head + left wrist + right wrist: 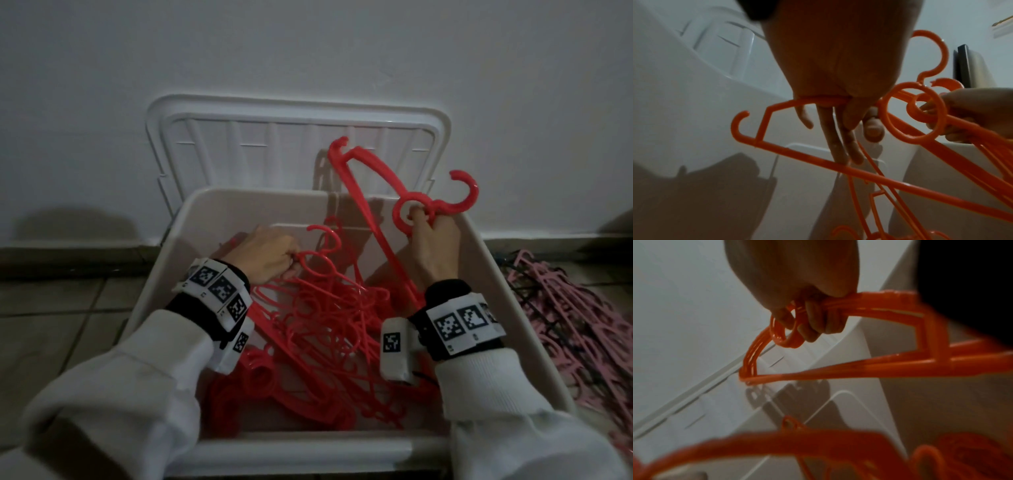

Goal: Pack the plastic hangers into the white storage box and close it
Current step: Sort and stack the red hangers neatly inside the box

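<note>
My right hand (432, 236) grips a red hanger (368, 209), long axis steeply tilted over the white storage box (212, 219); left hand (265, 255) pinches another hanger (317, 262) lower inside.

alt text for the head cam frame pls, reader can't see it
Two hands reach into an open white storage box part-filled with red hangers: the right hand holds up a red hanger, the left hand grips another in the pile. The lid leans against the wall; pink hangers lie on the floor.
</note>
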The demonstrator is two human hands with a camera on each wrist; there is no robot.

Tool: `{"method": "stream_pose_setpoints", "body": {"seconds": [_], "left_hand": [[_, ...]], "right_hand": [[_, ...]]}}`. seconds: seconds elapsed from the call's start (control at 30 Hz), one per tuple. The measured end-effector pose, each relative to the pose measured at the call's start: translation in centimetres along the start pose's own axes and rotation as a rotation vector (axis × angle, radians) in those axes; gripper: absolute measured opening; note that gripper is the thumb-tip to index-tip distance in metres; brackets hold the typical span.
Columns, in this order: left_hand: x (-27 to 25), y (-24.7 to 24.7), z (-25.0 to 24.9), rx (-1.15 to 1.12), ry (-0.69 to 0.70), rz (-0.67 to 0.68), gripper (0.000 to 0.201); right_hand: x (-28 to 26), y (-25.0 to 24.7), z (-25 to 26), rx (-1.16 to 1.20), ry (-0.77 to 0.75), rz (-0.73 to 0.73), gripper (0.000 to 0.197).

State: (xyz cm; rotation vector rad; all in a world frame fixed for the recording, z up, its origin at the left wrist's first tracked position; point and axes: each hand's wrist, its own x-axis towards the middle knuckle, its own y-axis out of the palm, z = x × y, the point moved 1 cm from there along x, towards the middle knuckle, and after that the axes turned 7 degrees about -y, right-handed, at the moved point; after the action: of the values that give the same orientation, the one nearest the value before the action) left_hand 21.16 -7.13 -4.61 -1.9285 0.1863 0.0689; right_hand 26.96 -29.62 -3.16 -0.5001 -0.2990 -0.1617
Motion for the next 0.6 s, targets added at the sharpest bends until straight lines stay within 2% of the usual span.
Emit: {"method": "stream_pose_setpoints", "body": {"seconds": [0.13,0.2,0.27,0.37,0.5,0.6], "left_hand": [[0.2,0.3,-0.5,-0.068,0.009,-0.045,0.026],[0.1,0.3,-0.9,-0.075,0.015,-0.083,0.024],[0.1,0.4,-1.3,-0.079,0.035,-0.147,0.017],[0.2,0.8,-1.6,-0.102,0.036,-0.235,0.019],[0.4,1.2,-1.8,-0.149,-0.024,-0.268,0.017],[0.4,1.3,-1.8,-0.184,-0.108,-0.292,0.018]], "right_hand": [[-1.4,1.3,1.0,-0.027,-0.143,0.380,0.017],[-2.2,2.1,1.3,0.021,-0.142,0.565,0.015],[-2.8,2.5,1.6,0.089,-0.094,0.670,0.013],[-2.9,2.5,1.9,0.174,-0.052,0.711,0.032],[-2.8,2.5,1.7,0.280,0.004,0.747,0.019],[-2.4,2.6,0.8,0.273,0.055,0.741,0.039]]}}
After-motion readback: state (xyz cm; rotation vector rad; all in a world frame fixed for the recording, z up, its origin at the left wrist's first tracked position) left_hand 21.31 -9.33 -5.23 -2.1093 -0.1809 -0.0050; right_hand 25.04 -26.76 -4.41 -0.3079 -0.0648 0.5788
